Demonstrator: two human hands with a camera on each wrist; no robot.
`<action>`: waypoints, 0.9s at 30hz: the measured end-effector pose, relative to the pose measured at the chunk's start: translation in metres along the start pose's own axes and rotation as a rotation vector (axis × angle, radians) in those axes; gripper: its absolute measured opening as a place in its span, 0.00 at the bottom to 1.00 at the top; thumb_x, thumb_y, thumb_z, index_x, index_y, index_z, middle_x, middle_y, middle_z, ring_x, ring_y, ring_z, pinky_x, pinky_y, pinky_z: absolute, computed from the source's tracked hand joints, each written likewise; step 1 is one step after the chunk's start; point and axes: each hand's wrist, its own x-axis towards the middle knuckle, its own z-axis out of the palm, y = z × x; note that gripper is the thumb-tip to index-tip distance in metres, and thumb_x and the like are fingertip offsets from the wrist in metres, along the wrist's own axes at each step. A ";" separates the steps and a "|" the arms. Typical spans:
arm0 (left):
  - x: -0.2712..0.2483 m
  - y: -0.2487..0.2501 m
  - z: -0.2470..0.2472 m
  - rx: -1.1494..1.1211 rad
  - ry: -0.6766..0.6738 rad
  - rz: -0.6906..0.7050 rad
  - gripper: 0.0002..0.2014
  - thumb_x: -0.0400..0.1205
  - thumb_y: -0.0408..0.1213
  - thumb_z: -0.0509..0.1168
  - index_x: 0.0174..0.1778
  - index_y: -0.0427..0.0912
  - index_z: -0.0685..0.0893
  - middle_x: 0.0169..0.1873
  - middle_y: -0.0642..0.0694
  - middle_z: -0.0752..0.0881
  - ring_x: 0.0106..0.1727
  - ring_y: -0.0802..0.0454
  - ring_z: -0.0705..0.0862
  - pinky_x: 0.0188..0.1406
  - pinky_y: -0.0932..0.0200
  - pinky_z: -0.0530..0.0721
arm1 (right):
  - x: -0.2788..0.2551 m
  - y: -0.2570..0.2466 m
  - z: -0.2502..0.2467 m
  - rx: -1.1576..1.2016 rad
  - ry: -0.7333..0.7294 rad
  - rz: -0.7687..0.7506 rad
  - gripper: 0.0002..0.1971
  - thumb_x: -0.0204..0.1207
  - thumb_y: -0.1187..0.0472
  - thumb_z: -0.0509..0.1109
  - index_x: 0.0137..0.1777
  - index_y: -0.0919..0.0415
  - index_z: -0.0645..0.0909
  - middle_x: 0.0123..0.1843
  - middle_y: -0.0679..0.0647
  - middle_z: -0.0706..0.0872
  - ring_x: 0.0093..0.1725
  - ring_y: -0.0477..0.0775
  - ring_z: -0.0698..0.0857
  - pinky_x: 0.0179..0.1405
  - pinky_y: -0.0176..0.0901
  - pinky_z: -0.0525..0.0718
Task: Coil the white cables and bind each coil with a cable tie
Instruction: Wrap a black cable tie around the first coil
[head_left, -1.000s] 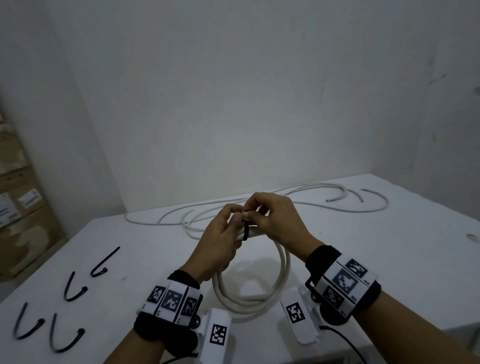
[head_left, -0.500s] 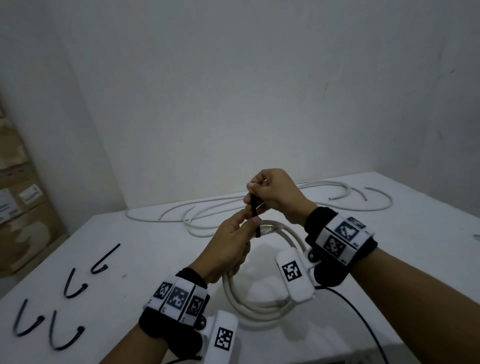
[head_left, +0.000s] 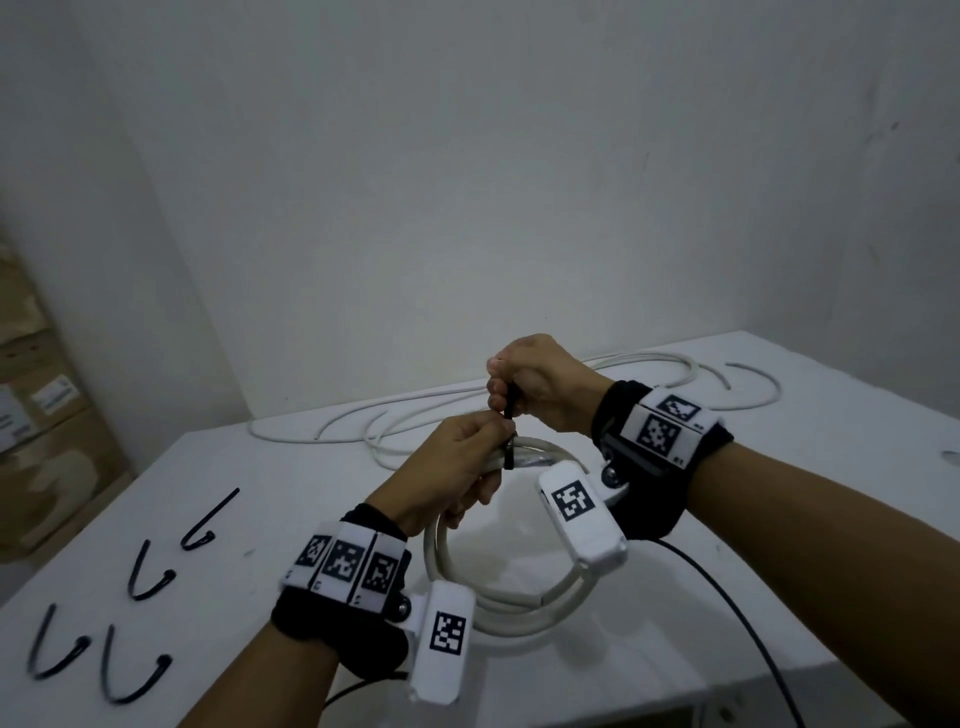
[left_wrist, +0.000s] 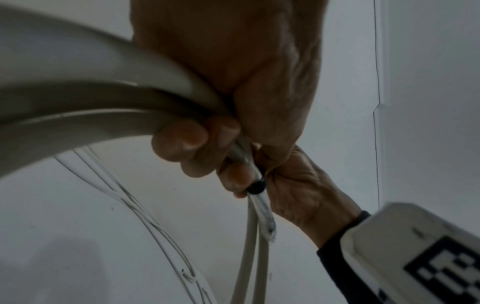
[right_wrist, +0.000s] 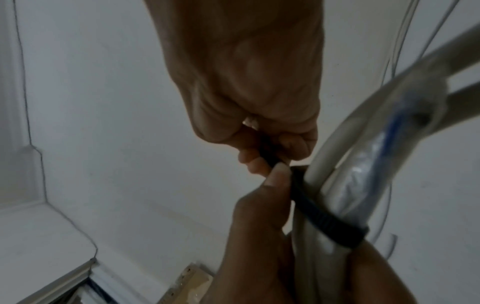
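Note:
A coil of white cable (head_left: 511, 605) stands tilted on the white table (head_left: 779, 509), its top lifted in my left hand (head_left: 457, 473), which grips the bundled strands (left_wrist: 109, 107). A black cable tie (right_wrist: 324, 220) wraps those strands (right_wrist: 348, 185); its head (left_wrist: 255, 186) shows under my left fingers. My right hand (head_left: 530, 382) is just above, fist curled round the tie's free tail (head_left: 510, 402), which runs straight up from the coil. In the right wrist view my left thumb (right_wrist: 275, 181) presses at the tie beside the cable.
Loose white cable (head_left: 675, 374) lies uncoiled along the table's far side by the wall. Several spare black cable ties (head_left: 140, 571) lie at the table's left front. Cardboard boxes (head_left: 47, 415) stand off the left edge. A black wire (head_left: 737, 613) hangs from my right wrist.
My right hand has risen from the coil's top, drawing the tie's tail upward, so the loop sits tighter on the strands. My left hand kept its hold on the coil.

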 end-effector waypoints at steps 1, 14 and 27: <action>0.000 0.000 0.000 0.002 -0.006 -0.002 0.18 0.88 0.46 0.54 0.44 0.35 0.79 0.19 0.44 0.77 0.15 0.51 0.67 0.15 0.62 0.68 | 0.000 -0.001 0.001 0.000 0.007 0.007 0.20 0.81 0.73 0.55 0.26 0.61 0.67 0.23 0.57 0.72 0.25 0.54 0.73 0.26 0.42 0.63; 0.008 0.008 -0.017 -0.196 0.049 0.043 0.10 0.88 0.38 0.56 0.51 0.37 0.79 0.30 0.39 0.88 0.12 0.52 0.61 0.12 0.67 0.60 | -0.004 -0.027 0.002 -0.127 -0.019 -0.136 0.15 0.79 0.70 0.63 0.30 0.62 0.71 0.28 0.57 0.80 0.25 0.51 0.79 0.22 0.37 0.67; 0.005 0.005 0.006 -0.182 0.092 -0.058 0.13 0.87 0.42 0.55 0.43 0.41 0.80 0.18 0.49 0.69 0.16 0.56 0.61 0.15 0.68 0.58 | 0.010 -0.013 0.007 -0.087 0.151 0.080 0.15 0.75 0.76 0.53 0.29 0.64 0.69 0.25 0.59 0.71 0.22 0.54 0.71 0.26 0.41 0.63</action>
